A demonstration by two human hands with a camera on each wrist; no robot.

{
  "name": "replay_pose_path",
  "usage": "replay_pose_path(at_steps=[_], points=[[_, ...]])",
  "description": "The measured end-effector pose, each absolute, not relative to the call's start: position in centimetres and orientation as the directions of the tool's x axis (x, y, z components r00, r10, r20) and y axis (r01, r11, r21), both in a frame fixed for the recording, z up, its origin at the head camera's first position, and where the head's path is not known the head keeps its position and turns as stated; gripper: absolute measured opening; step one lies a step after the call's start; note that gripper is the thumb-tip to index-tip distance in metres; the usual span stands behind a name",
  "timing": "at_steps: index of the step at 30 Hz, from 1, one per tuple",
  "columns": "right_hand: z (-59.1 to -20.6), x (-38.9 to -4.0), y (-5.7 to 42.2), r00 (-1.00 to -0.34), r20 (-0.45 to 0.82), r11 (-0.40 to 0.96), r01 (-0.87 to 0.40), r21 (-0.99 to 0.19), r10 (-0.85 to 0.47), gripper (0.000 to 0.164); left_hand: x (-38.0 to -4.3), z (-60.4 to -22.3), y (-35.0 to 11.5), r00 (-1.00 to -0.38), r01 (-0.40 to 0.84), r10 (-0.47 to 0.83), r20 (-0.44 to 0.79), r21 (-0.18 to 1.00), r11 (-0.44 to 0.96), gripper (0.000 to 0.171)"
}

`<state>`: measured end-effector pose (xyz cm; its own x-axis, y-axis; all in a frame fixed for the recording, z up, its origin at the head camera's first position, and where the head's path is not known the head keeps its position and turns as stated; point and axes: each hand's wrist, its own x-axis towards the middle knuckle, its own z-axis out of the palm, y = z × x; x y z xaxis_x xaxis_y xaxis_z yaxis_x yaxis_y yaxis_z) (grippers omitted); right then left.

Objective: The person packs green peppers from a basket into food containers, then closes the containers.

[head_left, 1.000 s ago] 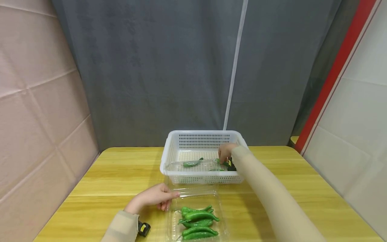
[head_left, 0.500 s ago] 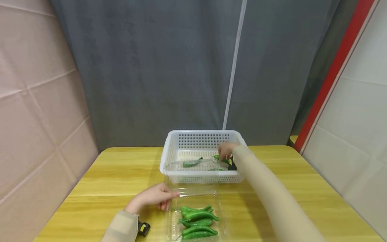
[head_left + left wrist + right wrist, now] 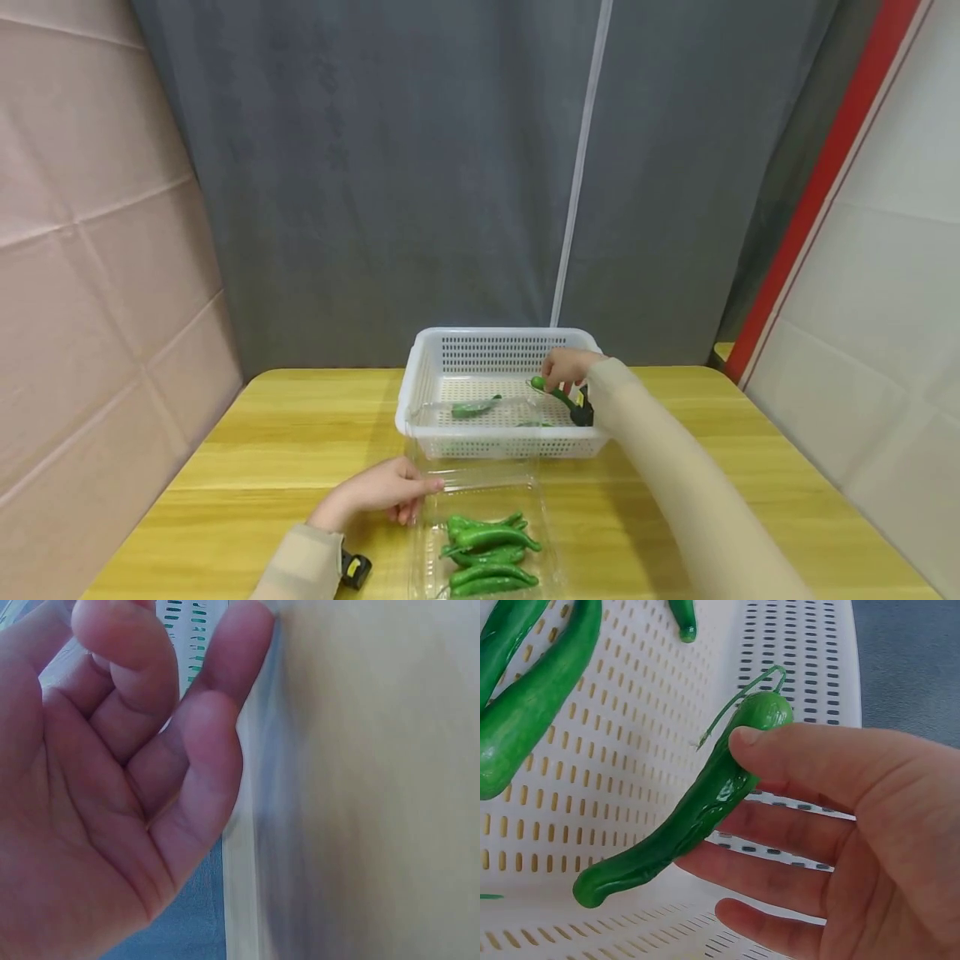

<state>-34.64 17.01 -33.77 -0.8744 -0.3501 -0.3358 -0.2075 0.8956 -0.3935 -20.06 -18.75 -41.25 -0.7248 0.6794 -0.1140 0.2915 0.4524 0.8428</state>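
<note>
Dark grey curtain (image 3: 375, 167) behind a yellow wood-grained table (image 3: 300, 429), with two hands busy among green peppers.
Across the table's far part sits a white slotted basket (image 3: 502, 448); nearer, a clear lidded container (image 3: 487, 497) stands open, its lid overlapping the basket's front. Over the basket, the right hand (image 3: 870, 832) grips one green pepper (image 3: 694, 814) between thumb and fingers, stem end up. At the container's left edge, the left hand (image 3: 378, 487) touches the plastic with fingers half curled; whether it pinches, I cannot tell. Several peppers (image 3: 495, 537) lie stacked in the container, others (image 3: 474, 407) in the basket.
</note>
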Motion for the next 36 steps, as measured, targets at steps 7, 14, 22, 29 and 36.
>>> replay_pose_path(at_steps=[7,14,22,29,36], points=[[-32.7,-34.1,17.4,-0.871,-0.307,0.881,-0.246,-0.404,-0.384,0.008,-20.0,-41.1,-18.8,-0.722,0.298,0.683,-0.113,0.840,0.453,0.057],[-31.6,-33.6,17.7,-0.876,-0.266,0.863,-0.266,-0.428,-0.402,0.015,-20.3,-41.1,-19.1,-0.721,0.307,0.686,-0.102,0.839,0.448,0.057],[-31.3,-32.9,18.8,-0.877,-0.212,0.829,-0.291,-0.478,-0.430,0.019,-20.5,-41.3,-19.2,-0.710,0.312,0.697,-0.107,0.839,0.446,0.056],[-30.7,-31.6,19.3,-0.872,-0.110,0.750,-0.338,-0.568,-0.477,0.018,-20.6,-41.1,-19.3,-0.715,0.317,0.693,-0.095,0.839,0.442,0.057],[-30.8,-30.3,19.4,-0.875,0.015,0.685,-0.389,-0.616,-0.484,0.020,-20.6,-41.1,-19.5,-0.719,0.319,0.688,-0.093,0.836,0.447,0.057]])
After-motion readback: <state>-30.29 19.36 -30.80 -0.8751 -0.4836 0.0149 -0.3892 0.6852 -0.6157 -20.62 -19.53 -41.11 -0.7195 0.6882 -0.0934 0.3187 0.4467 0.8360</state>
